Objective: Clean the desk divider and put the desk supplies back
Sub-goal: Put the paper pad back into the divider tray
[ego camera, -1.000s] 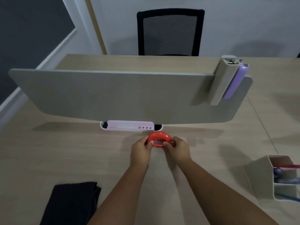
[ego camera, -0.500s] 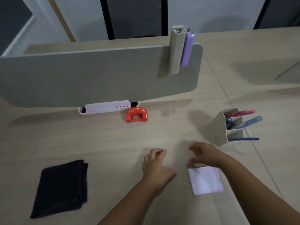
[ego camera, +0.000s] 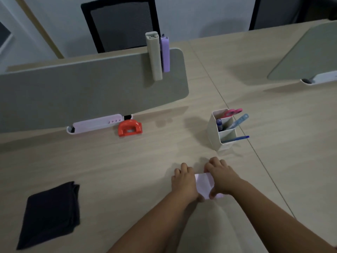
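Closing on a pale notepad (ego camera: 204, 185) at the desk's (ego camera: 127, 170) near edge: left hand (ego camera: 184, 181) against its left side, fingers curled; right hand (ego camera: 221, 178) gripping its right side, thumb below. Parked already under the divider (ego camera: 91, 88): red tape dispenser (ego camera: 129, 128), beside the white tray (ego camera: 94, 124). Clipped to its top: two holders (ego camera: 158, 55). Waiting still, by the look of it: pen cup (ego camera: 222, 129) to the right, black cloth (ego camera: 49, 214) far left.
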